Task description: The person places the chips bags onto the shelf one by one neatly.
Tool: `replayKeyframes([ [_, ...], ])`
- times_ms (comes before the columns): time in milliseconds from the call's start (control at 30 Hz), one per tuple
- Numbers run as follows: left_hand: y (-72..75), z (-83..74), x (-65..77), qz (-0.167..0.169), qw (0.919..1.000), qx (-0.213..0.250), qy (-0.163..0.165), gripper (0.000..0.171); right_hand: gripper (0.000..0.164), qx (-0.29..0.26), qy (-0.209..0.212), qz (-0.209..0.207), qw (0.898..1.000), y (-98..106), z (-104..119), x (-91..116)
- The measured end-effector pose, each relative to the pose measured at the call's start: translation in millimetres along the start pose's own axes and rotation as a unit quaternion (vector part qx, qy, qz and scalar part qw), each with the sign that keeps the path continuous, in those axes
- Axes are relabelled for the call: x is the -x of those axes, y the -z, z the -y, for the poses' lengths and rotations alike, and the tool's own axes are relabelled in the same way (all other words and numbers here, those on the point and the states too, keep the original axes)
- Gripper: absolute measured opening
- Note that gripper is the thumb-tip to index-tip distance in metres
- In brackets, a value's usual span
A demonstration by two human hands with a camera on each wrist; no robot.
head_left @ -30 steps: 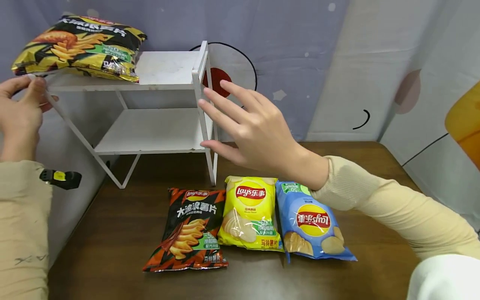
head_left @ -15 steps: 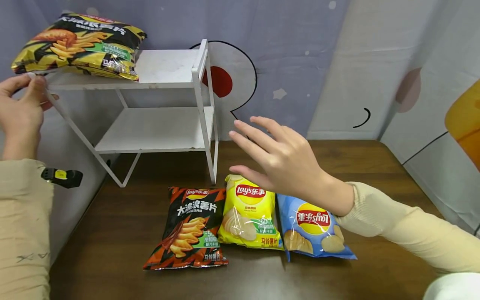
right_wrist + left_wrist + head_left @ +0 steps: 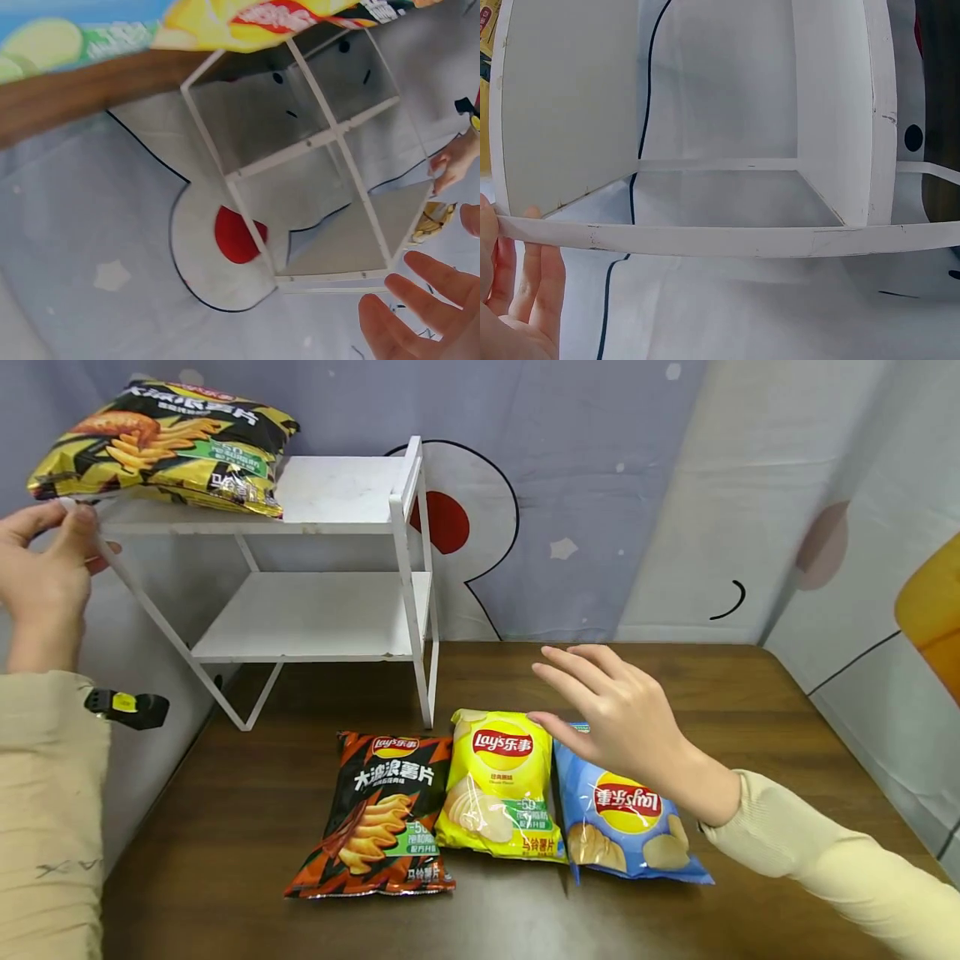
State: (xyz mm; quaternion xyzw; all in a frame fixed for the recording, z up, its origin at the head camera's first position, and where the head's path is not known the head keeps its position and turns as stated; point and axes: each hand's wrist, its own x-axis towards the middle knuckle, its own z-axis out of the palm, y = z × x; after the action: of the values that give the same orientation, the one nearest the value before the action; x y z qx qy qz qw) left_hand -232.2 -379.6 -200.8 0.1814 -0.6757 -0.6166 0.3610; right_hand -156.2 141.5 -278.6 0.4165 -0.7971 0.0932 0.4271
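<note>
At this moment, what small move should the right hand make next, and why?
Probably lower the right hand to grip the blue Lay's bag: the hand holds nothing, overlaps that bag's upper end in the head view, and the upper shelf has bare space beside the black-and-yellow chip bag.

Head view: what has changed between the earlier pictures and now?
The right hand has drawn back from the right side of the shelf, down and rightward in the picture; its fingers hold nothing, and it now overlaps the blue bag. No new grip or release shows. Unchanged: the left hand on the shelf's left end, the black-yellow bag on top, and the red, yellow and blue bags below.
</note>
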Motion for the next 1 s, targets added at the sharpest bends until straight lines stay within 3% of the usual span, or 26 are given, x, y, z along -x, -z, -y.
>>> replayKeyframes([
  [300, -3.7, -2.6, 1.8, -0.001, 0.9998, 0.000, -0.018, 0.010, 0.052, -0.002, -0.028, 0.017, 0.999, 4, 3, 33],
  [667, 0.0, 1.1, 3.1, -0.001, 0.9996, 0.016, -0.022, 0.015, 0.059, 0.005, -0.073, 0.077, 0.994, 6, 7, 77],
  [1000, -0.6, 2.5, 1.2, -0.013, 0.9998, -0.002, -0.015, 0.017, 0.060, 0.010, -0.079, 0.115, 0.990, 5, 13, 108],
])
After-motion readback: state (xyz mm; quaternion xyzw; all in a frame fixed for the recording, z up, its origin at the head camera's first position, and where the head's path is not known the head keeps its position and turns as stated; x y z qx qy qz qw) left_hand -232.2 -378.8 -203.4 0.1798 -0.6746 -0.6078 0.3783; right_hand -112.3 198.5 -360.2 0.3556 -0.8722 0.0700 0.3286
